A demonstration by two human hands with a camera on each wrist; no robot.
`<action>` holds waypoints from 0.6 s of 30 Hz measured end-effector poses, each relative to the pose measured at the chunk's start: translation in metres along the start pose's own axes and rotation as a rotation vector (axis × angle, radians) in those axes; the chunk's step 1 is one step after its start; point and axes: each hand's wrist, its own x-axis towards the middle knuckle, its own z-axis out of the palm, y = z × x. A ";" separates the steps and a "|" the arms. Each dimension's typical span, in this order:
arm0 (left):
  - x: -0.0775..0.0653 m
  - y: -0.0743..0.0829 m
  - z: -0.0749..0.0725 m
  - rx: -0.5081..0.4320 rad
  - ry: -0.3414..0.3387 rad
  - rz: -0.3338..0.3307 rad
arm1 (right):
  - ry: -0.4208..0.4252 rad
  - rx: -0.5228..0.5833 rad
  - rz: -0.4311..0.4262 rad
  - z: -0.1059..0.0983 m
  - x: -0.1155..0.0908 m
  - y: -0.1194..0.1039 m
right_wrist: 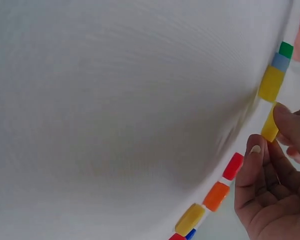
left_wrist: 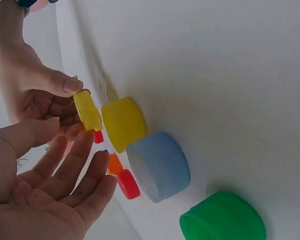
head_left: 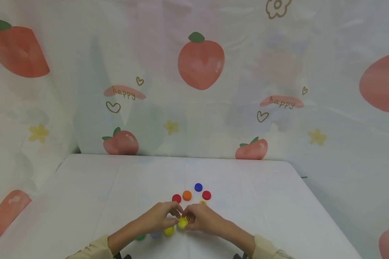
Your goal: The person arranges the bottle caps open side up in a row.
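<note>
Between the thumb and fingers of my right hand (head_left: 204, 217) a small yellow bottle cap (left_wrist: 87, 110) is pinched, tilted up over the table. My left hand (left_wrist: 54, 190) faces it with fingers spread and gently bent, their tips right at the cap's lower edge in the left wrist view. In the right wrist view the right thumb lies on one side of the held cap (right_wrist: 270, 125), the fingertips on the other. Close below the hands stands a larger yellow cap (left_wrist: 123, 124), with a pale blue cap (left_wrist: 160, 167) and a green cap (left_wrist: 224, 219) in a row beside it.
Beyond the hands lie two red caps (head_left: 176, 198), an orange cap (head_left: 187, 195), a blue cap (head_left: 198, 187) and another yellow cap (right_wrist: 190, 219), partly hidden by the right hand in the head view. A fruit-printed curtain (head_left: 201, 118) rises behind the white table (head_left: 94, 180).
</note>
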 end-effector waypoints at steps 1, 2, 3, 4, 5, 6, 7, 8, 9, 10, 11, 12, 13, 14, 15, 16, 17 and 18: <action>0.000 -0.001 0.000 0.003 -0.007 -0.002 | -0.005 -0.006 0.009 0.001 0.001 0.000; 0.001 -0.001 0.000 0.002 -0.014 -0.005 | -0.011 -0.007 0.019 0.002 0.001 0.000; 0.001 -0.001 0.001 0.002 -0.019 -0.016 | -0.017 -0.008 0.029 0.003 0.001 -0.001; 0.001 -0.002 0.001 0.002 -0.024 -0.026 | -0.022 -0.009 0.040 0.004 0.002 -0.001; 0.002 -0.002 0.001 -0.001 -0.027 -0.036 | -0.027 -0.009 0.049 0.005 0.002 -0.002; 0.002 -0.003 0.002 -0.003 -0.031 -0.045 | -0.031 -0.011 0.060 0.006 0.002 -0.002; 0.002 -0.003 0.003 -0.003 -0.034 -0.054 | -0.034 -0.013 0.072 0.007 0.002 -0.002; 0.002 -0.003 0.003 -0.005 -0.036 -0.064 | -0.035 -0.016 0.080 0.008 0.002 -0.002; 0.002 -0.003 0.004 -0.006 -0.038 -0.071 | -0.036 -0.019 0.090 0.009 0.002 -0.002; 0.002 -0.003 0.004 -0.007 -0.042 -0.075 | -0.037 -0.020 0.099 0.009 0.002 -0.002; 0.002 -0.003 0.004 -0.007 -0.045 -0.077 | -0.039 -0.025 0.104 0.010 0.002 -0.002; 0.002 -0.003 0.005 -0.005 -0.048 -0.079 | -0.040 -0.026 0.107 0.011 0.002 -0.002; 0.002 -0.003 0.004 0.002 -0.051 -0.079 | -0.042 -0.027 0.109 0.011 0.002 -0.002; 0.002 -0.004 0.004 0.006 -0.054 -0.078 | -0.043 -0.029 0.107 0.012 0.003 -0.001; 0.002 -0.004 0.004 0.007 -0.058 -0.075 | -0.046 -0.030 0.105 0.012 0.003 -0.001; 0.002 -0.004 0.004 0.011 -0.062 -0.074 | -0.047 -0.033 0.103 0.012 0.003 -0.002; 0.002 -0.004 0.003 0.014 -0.066 -0.074 | -0.050 -0.040 0.100 0.012 0.003 -0.002; 0.002 -0.004 0.003 0.014 -0.069 -0.075 | -0.052 -0.044 0.098 0.012 0.003 -0.002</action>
